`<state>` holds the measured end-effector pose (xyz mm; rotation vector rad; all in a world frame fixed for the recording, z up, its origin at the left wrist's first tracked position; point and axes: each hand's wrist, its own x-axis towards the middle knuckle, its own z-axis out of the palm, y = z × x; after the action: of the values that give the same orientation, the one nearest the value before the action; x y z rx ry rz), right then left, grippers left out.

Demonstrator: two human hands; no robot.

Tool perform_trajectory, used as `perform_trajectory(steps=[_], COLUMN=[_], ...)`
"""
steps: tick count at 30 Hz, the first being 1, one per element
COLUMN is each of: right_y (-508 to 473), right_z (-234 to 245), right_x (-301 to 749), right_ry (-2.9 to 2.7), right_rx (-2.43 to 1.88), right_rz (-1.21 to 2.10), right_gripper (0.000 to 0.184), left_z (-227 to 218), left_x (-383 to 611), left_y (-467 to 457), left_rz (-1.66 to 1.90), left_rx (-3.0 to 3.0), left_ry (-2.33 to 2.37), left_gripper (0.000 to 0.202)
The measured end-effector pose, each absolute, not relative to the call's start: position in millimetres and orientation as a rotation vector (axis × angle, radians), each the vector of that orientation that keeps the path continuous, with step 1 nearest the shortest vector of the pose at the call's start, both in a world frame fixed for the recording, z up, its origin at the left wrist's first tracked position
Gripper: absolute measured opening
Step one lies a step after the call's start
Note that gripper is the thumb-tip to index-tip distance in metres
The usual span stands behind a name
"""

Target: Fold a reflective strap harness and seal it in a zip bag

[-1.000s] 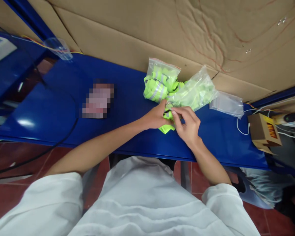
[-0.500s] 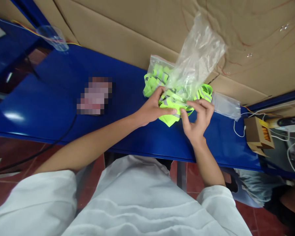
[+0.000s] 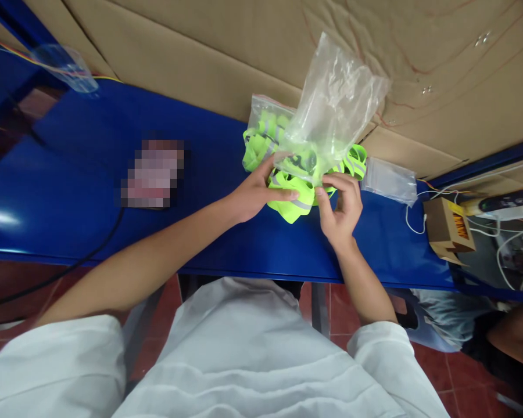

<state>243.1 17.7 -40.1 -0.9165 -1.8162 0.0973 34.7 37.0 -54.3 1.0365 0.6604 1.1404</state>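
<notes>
Two bare hands work at a lime-yellow strap bundle point(image 3: 291, 204) with grey bands, low over the blue table point(image 3: 209, 249). Progress: part-way. Upper part of the bundle sits under the film of a clear bag point(image 3: 337, 96); lower part is outside, bare, so the bundle is only partly covered. One filled bag point(image 3: 268, 125) with similar straps stands just behind, touching or nearly touching the clear bag. More straps point(image 3: 356, 162) loop out bare behind the right hand. Flat clear bags point(image 3: 390, 180) lie on the table farther right, nothing visible in them.

Position: bundle is between the hands, close in front of the body. Left hand point(image 3: 255, 194) grips it from the left, thumb laid across the front, fingers going behind. Right hand point(image 3: 342, 212) is at the bundle's right side, thumb and forefinger curled near each other at the bag's lower edge; fingertips too small to tell whether they nip film, strap or neither. Bag's far end stands up, away from the body, against the cardboard point(image 3: 200, 52). Small cardboard box point(image 3: 448, 226) well off to the right; blurred-out item point(image 3: 154, 174) well off to the left.
</notes>
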Motion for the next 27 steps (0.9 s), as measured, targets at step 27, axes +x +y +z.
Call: perform_trajectory(steps=[27], right_y=[23.4], right_z=[-39.8], right_x=[245.0], right_ry=[-1.903], right_rx=[-0.844], right_rz=[0.253], right_gripper=[0.008], left_z=[-72.8], left_x=[41.8], left_y=[40.3], left_rz=[1.163], left_rx=[1.097], left_ry=[0.706], left_gripper=[0.074])
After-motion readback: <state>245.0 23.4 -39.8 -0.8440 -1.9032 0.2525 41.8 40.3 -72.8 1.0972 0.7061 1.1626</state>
